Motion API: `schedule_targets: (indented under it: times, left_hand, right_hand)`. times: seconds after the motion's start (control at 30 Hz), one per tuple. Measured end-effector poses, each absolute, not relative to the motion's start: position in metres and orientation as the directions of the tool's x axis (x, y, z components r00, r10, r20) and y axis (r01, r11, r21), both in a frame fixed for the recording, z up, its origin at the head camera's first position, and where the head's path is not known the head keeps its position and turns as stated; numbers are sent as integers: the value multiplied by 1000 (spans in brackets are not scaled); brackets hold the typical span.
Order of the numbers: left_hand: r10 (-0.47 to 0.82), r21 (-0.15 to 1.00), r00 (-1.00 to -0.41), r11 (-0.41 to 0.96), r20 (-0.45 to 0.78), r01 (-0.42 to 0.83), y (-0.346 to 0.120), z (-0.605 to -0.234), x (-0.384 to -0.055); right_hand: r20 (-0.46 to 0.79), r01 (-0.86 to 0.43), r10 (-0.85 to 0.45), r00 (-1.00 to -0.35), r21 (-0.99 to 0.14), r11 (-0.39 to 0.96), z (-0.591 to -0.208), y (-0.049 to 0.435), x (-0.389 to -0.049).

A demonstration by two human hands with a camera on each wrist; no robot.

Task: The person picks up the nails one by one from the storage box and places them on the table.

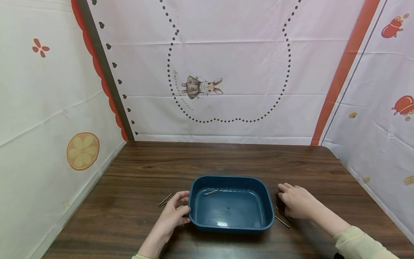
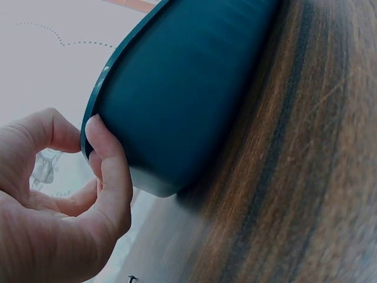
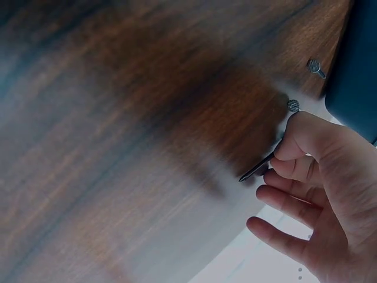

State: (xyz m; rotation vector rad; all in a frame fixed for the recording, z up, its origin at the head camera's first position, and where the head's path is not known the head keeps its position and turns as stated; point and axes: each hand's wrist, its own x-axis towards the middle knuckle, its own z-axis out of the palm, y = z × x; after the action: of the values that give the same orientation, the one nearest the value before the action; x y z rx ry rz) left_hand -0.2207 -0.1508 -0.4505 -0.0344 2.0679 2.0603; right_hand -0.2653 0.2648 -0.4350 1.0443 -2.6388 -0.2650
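A blue plastic tub (image 1: pixel 228 212) stands on the table, with metal nails (image 1: pixel 211 192) lying at its far left inside. My left hand (image 1: pixel 174 212) pinches the tub's left rim between thumb and fingers; the left wrist view shows this hand (image 2: pixel 76 194) at the edge of the tub (image 2: pixel 182 88). To the right of the tub, my right hand (image 1: pixel 295 201) is low over the table. In the right wrist view this hand (image 3: pixel 318 177) pinches a dark, pointed nail (image 3: pixel 257 168) between thumb and forefinger. Part of that nail is hidden by the fingers.
Two nails (image 1: pixel 282 222) lie between the tub and my right hand. More nails (image 1: pixel 165 199) lie left of the tub, partly behind my left hand. The brown wood-grain table (image 1: pixel 207 158) is bordered by printed white cloth (image 1: pixel 245 82) at the back and sides.
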Motion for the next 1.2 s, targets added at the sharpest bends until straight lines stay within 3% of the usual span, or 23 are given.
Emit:
schedule_targets:
  times: [1.2]
  left_hand:
    - [127,983,-975,19,-184,-183,-150,-449,-221]
  right_hand:
    - [242,-622,-658,-713,216,753,-438,269,-263]
